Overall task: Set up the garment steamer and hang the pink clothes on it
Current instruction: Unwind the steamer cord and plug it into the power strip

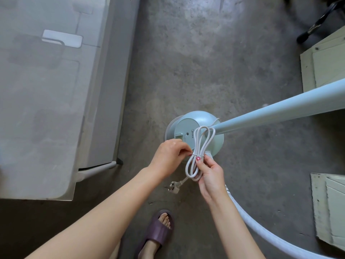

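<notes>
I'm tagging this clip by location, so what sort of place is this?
Probably a home utility or laundry corner: bare grey concrete floor, a pale blue garment steamer base standing on it, and a grey fabric-covered ironing-type board alongside.

Both bare forearms are stretched in from the bottom of the frame toward the middle. The left hand (170,154) is curled with fingertips pinched together, the right hand (210,174) is closed, thumb pressed forward.

Grey concrete floor (214,58), stained; pale grey cabinet (46,90) at left; purple slipper (158,230) on a foot; pale green boards (324,68) at right; black chair base (317,25), far corner.
</notes>
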